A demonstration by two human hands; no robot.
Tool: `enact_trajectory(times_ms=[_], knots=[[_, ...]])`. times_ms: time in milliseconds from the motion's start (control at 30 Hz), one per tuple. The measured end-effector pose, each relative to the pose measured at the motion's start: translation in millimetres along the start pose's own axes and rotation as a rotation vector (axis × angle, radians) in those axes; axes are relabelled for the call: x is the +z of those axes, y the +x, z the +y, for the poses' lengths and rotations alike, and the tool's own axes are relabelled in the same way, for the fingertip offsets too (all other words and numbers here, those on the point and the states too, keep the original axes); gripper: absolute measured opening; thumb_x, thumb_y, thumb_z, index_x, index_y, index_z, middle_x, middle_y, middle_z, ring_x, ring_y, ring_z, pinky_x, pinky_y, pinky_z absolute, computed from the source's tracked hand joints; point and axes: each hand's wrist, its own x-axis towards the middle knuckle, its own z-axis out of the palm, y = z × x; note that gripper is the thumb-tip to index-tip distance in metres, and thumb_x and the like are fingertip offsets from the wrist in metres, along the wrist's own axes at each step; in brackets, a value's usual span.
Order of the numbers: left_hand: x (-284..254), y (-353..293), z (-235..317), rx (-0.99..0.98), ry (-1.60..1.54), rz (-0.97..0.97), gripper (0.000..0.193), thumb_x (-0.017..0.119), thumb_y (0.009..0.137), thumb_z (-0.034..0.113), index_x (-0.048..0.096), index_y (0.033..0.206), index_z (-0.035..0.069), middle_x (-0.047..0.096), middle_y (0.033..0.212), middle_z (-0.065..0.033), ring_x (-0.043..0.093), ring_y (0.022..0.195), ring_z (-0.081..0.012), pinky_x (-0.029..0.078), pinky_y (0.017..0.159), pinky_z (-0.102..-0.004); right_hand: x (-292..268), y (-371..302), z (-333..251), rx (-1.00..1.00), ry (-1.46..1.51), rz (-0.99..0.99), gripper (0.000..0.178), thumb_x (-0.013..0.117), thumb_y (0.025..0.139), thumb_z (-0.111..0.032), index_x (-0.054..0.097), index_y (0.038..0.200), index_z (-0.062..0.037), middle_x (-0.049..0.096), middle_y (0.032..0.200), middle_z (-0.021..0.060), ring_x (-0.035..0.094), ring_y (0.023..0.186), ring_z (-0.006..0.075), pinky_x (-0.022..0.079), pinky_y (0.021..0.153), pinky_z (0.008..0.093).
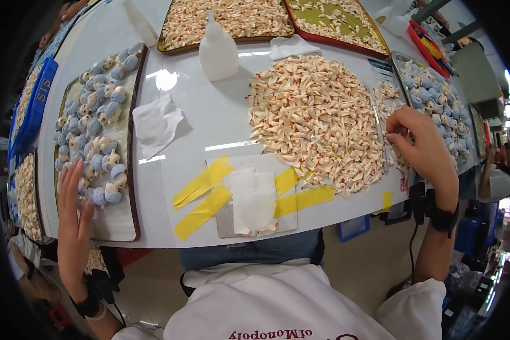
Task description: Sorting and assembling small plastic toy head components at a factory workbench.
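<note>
My left hand [73,215] is open, its fingers stretched out over the near left part of a dark-rimmed tray [132,192]. That tray holds many small blue and cream figure heads [88,122]. On the right, my right hand [422,141] has its fingers pinched together above a narrow strip of small cream pieces [386,102]. Whatever sits between those fingertips is too small to make out. Beside it spreads a large heap of cream, pointed pieces with reddish tips [314,113]. In front of me a white pad [255,198] lies on a grey board, with yellow tape strips [204,181] at its sides.
A white squeeze bottle [218,54] stands behind the pad, and a white cloth [157,124] lies by the left tray. Trays of cream pieces [226,22] line the back. Another tray of blue heads [442,102] lies far right, near a red basket [430,48].
</note>
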Motion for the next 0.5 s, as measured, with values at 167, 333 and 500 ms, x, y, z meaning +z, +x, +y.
enact_trajectory(times_ms=[167, 333, 500], knots=[[5, -18, 14, 0.004, 0.023, -0.024, 0.053, 0.041, 0.085, 0.0, 0.034, 0.136, 0.012, 0.028, 0.143, -0.0083, 0.018, 0.135, -0.0268, 0.018, 0.109, -0.0398, -1, -3, -1, 0.055, 0.023, 0.001, 0.009, 0.054, 0.07, -0.005, 0.051, 0.077, 0.0002, 0.051, 0.07, 0.0102, 0.051, 0.063, 0.0215, 0.04, 0.058, 0.0306], [-6, -30, 23, -0.05, -0.025, 0.019, 0.053, 0.038, 0.08, -0.01, 0.043, 0.129, 0.01, 0.031, 0.14, -0.0099, 0.024, 0.133, -0.029, 0.027, 0.104, -0.0389, -6, 1, -2, 0.08, 0.04, 0.002, 0.009, 0.053, 0.07, -0.005, 0.049, 0.076, 0.0006, 0.05, 0.068, 0.0101, 0.05, 0.062, 0.0204, 0.04, 0.057, 0.0296], [-4, -26, 23, -0.01, -0.073, 0.076, 0.045, 0.041, 0.078, -0.012, 0.05, 0.118, 0.005, 0.04, 0.133, -0.012, 0.033, 0.128, -0.0305, 0.032, 0.1, -0.0376, -11, -5, -1, 0.086, 0.024, 0.117, 0.01, 0.054, 0.071, -0.006, 0.049, 0.076, 0.0003, 0.05, 0.068, 0.0097, 0.05, 0.062, 0.0201, 0.04, 0.057, 0.0298]])
